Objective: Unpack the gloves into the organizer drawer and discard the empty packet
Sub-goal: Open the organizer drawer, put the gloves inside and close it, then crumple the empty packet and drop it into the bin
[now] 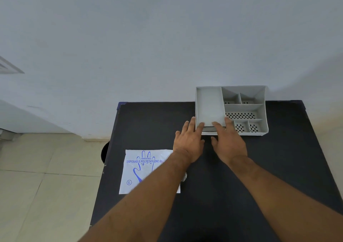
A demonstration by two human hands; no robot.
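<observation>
A grey organizer with several compartments stands at the back right of the dark table. Its drawer front sits at the lower left, near side. My left hand and my right hand both rest their fingertips on the organizer's front edge at the drawer; fingers are spread and nothing is gripped. A white glove packet with blue hand print and lettering lies flat on the table, front left, partly under my left forearm.
The table stands against a pale wall. A dark round object, perhaps a bin, shows just past the table's left edge on the tiled floor. Bare tabletop lies right of my right arm.
</observation>
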